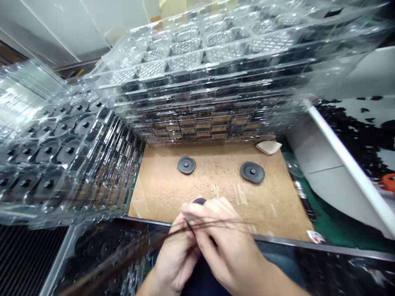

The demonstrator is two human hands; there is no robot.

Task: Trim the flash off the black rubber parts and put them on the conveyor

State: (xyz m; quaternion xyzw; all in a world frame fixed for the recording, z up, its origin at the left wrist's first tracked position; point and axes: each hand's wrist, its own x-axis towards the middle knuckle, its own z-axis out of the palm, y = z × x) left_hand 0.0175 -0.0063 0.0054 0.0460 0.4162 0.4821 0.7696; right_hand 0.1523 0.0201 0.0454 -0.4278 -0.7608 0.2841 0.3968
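Note:
My left hand [175, 259] and my right hand [228, 242] are close together at the bottom middle, with fingers curled around a black rubber disc [200, 201]. The fingers hide nearly all of it, and only a sliver of its top edge shows. Thin dark strands [197, 227] cross in front of my fingers, but I cannot tell what they are. Beyond my hands, a black disc with a raised centre [187, 165] and a slightly larger one [252, 172] lie apart on a cardboard sheet [277, 205]. Neither hand touches them.
Tall stacks of clear plastic trays [200, 82] rise behind the cardboard, and more [49, 152] stand to the left, holding black discs. A paper scrap [268, 147] lies at the cardboard's far corner. A green mat [333, 222] and white strip [348, 156] lie right.

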